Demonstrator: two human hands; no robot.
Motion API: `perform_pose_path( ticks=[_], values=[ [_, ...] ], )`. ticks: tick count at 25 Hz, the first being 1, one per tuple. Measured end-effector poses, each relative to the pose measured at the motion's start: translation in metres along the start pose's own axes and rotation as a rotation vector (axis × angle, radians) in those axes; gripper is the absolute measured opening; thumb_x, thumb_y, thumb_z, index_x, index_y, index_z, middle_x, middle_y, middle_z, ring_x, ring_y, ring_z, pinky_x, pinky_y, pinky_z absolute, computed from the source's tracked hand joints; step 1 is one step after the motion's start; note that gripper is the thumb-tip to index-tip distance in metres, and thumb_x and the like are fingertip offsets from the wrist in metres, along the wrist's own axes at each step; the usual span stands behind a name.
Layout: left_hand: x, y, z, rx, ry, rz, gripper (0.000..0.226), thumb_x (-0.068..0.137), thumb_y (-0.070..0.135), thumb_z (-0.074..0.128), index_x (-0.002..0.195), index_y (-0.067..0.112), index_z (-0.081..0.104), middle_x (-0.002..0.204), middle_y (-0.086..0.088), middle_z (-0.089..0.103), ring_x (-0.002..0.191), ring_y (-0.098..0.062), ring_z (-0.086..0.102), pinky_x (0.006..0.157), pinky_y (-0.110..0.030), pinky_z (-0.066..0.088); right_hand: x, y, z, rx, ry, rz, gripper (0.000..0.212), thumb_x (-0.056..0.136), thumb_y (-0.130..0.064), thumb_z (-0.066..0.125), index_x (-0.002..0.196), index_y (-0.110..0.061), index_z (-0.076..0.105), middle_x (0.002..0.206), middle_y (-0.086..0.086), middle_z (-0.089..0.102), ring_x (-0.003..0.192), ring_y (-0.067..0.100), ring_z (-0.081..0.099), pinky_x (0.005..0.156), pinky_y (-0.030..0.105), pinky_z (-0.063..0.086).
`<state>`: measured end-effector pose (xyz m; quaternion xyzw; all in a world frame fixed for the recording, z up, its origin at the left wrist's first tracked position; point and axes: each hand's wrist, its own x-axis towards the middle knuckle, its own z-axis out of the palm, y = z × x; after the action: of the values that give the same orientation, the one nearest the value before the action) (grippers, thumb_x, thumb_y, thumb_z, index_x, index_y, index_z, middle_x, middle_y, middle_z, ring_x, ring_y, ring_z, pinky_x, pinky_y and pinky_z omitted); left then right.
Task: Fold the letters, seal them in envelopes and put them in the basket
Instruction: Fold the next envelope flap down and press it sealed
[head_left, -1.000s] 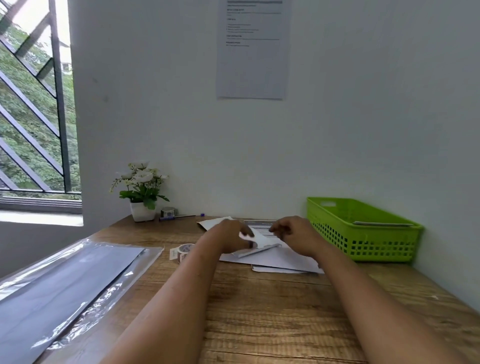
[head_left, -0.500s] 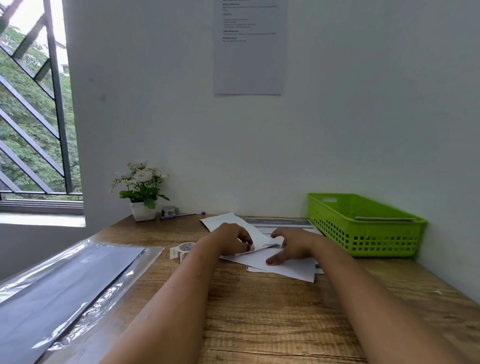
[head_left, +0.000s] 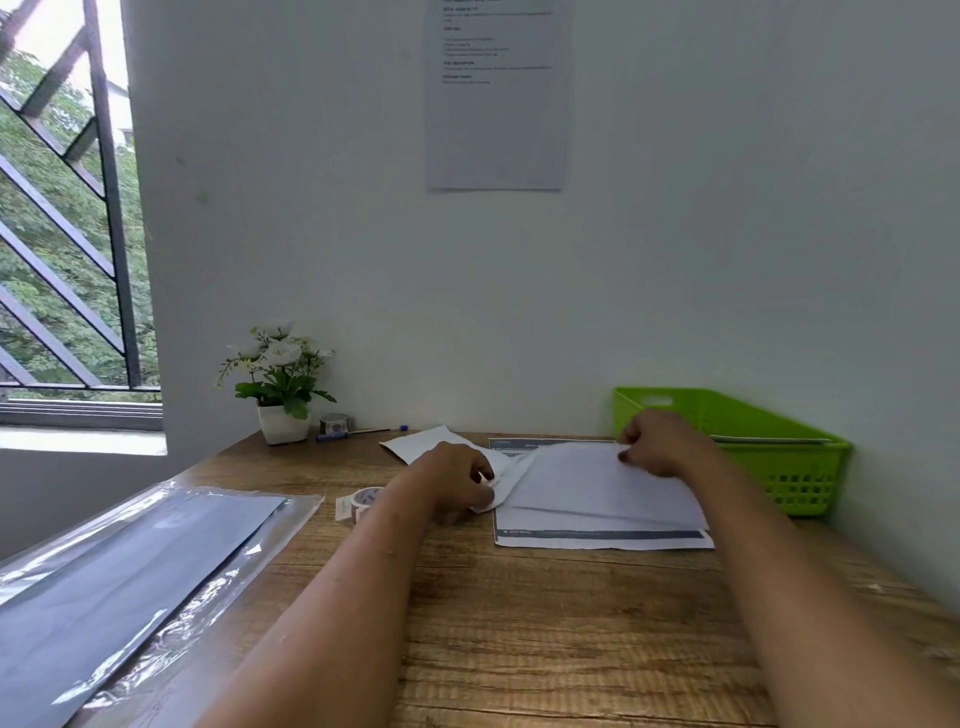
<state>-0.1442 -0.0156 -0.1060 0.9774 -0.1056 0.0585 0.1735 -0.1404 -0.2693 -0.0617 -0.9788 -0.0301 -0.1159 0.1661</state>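
As hands (head_left: 457, 480) (head_left: 655, 442) pinch them, thin white sheets (head_left: 597, 480) apparently bow.

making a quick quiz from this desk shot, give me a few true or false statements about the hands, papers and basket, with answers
1. The right hand pinches the far edge of a white sheet. True.
2. The green basket is at the person's left. False: the green basket stands at the far right of the table.
3. The tape roll lies just left of the left hand. True.
4. The flower pot lies tipped over. False: the flower pot stands upright in the far corner.
5. The left hand grips a folded white paper. True.
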Motion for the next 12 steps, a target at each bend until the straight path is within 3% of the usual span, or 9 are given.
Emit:
perform_pose_path(
  ticks=[4,6,8,10,12],
  values=[
    [-0.002,0.005,0.0,0.066,0.138,0.039,0.033,0.087,0.026,0.054,0.119,0.022,0.059,0.118,0.001,0.065,0.107,-0.017,0.058,0.09,-0.032,0.048,-0.002,-0.013,0.002,0.082,0.417,-0.038,0.019,0.089,-0.015,0.05,0.1,-0.018,0.065,0.11,0.011,0.065,0.098,0.031,0.061,0.07,0.029,0.039],
    [-0.004,0.005,0.001,0.041,0.182,0.05,0.03,0.086,0.014,0.051,0.114,0.023,0.051,0.113,-0.001,0.065,0.101,-0.021,0.06,0.083,-0.033,0.05,-0.005,-0.02,0.001,0.186,0.619,-0.048,0.02,0.09,-0.014,0.046,0.103,-0.018,0.06,0.101,0.013,0.067,0.09,0.035,0.061,0.067,0.03,0.038],
    [-0.004,0.005,0.002,0.052,0.207,0.071,0.028,0.083,0.003,0.046,0.103,0.022,0.046,0.109,-0.004,0.064,0.088,-0.023,0.059,0.071,-0.032,0.048,-0.006,-0.02,-0.004,0.378,0.708,-0.059,0.021,0.09,-0.013,0.044,0.108,-0.02,0.054,0.092,0.016,0.065,0.081,0.035,0.06,0.063,0.03,0.038],
    [-0.003,0.005,0.002,0.117,0.199,0.066,0.024,0.083,-0.001,0.046,0.09,0.02,0.055,0.108,-0.007,0.063,0.081,-0.021,0.055,0.065,-0.028,0.044,-0.006,-0.019,-0.009,0.643,0.511,-0.106,0.037,0.085,-0.003,0.045,0.114,-0.025,0.048,0.091,0.015,0.061,0.076,0.03,0.056,0.059,0.029,0.039],
    [0.0,0.005,0.004,0.139,0.182,0.039,0.025,0.082,-0.001,0.05,0.085,0.017,0.066,0.11,-0.005,0.061,0.089,-0.02,0.057,0.073,-0.028,0.047,-0.01,-0.021,-0.007,0.757,0.077,-0.113,0.049,0.08,0.009,0.042,0.107,-0.03,0.056,0.095,0.012,0.057,0.077,0.024,0.055,0.057,0.024,0.044]
  ],
)
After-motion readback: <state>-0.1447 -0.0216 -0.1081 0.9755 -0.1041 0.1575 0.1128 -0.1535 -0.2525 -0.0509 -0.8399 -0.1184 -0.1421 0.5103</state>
